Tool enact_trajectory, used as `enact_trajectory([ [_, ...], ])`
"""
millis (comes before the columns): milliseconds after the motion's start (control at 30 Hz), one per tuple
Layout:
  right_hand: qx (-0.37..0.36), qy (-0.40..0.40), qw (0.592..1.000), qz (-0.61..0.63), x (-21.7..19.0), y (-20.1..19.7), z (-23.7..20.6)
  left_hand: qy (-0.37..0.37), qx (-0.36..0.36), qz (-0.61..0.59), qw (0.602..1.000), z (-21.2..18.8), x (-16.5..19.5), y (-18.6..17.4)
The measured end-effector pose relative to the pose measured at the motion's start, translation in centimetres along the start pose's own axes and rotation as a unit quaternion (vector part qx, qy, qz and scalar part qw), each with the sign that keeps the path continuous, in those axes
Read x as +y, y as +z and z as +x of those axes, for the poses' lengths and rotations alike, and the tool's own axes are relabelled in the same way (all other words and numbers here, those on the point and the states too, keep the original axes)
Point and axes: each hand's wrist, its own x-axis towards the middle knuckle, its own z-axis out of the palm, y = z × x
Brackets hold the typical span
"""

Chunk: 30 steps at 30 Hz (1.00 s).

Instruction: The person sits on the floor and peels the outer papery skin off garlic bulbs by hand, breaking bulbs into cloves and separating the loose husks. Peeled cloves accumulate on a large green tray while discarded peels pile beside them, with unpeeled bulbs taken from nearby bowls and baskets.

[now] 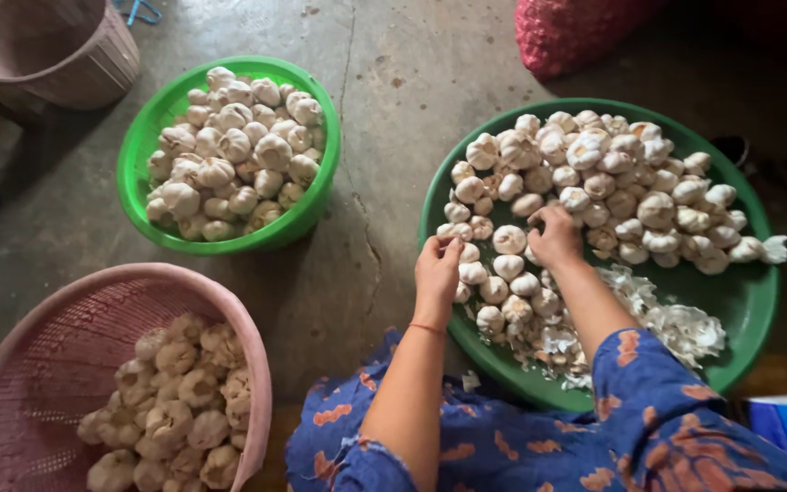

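Left hand (436, 270) pinching a garlic bulb (453, 231) at tray (747, 301) rim | right hand (555, 235) curled over the pile, hold unclear | bulbs look light, papery; grip round the body.

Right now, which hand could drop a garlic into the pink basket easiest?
Probably the left hand: it is at the dark green tray's near edge, on the pink basket's side. The right hand reaches farther in.

A cracked concrete floor (393, 100) carries a dark green tray (740, 301), a bright green basin (138, 155), a pink basket (66, 310), an empty brownish basket (56, 46) and a red mesh sack (567, 32).
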Motion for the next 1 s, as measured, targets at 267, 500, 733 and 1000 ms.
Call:
enact_trajectory([
  [267, -0.108, -0.05, 0.993, -0.023, -3.9, 0.9, -1.0, 0.011, 0.007, 0.016, 1.0, 0.7, -2.1, -0.8],
  [500, -0.222, 0.028, 0.819, 0.527, -5.2, -1.5, -1.2, -0.18, -0.08, -0.228, 0.954, 0.1, -1.1, -0.9],
  [733, -0.056, 0.054, 0.969, 0.235, -6.8, -0.5, 2.4, -0.095, -0.091, -0.234, 0.963, -0.4, -0.4, -1.8],
  [1000, -0.067, -0.18, 0.976, -0.101, -11.0, 3.5, 3.9, -0.161, -0.016, -0.206, 0.965, 0.7, 0.2, -2.4],
])
